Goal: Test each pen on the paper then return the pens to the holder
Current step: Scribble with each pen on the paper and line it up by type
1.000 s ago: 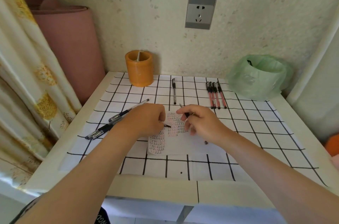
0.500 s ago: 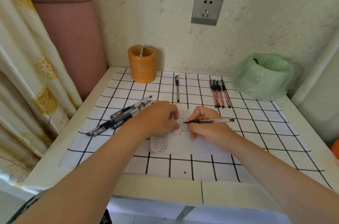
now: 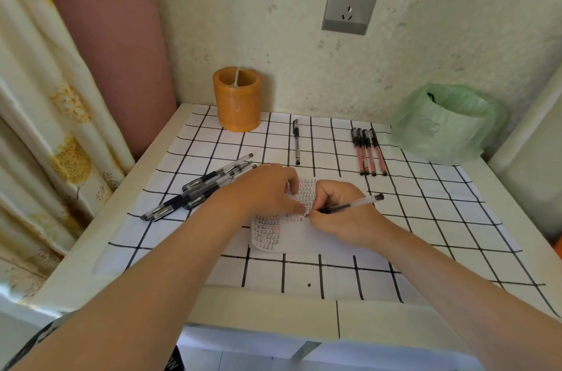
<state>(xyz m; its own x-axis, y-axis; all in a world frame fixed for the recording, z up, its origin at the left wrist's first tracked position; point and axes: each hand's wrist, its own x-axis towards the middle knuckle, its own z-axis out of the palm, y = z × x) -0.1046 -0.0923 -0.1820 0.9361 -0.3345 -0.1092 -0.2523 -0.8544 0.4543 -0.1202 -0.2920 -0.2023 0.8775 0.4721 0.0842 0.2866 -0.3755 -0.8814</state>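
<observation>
One pen (image 3: 352,204), likely light, stiff and slick, is pinched near its tip by the right hand (image 3: 343,220), nib on the paper (image 3: 307,241) pinned under the flat left hand (image 3: 264,191) alongside; the holder (image 3: 237,100) stands beyond both.

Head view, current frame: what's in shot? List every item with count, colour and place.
holder: one, orange, back left of the table
paper: one, white with rows of marks, centre
black pens: several, loose pile, left of the paper
single black pen: one, back centre
red pens: four, side by side, back right
held pen: one, clear barrel, tip at the paper
cloth: one, white with black grid, over the table
table: one, cream
bag: one, green, back right
socket: one, grey, wall
roll: one, pink, left corner
curtain: one, cream and yellow, left
left hand: rests on the paper
right hand: grips the held pen
</observation>
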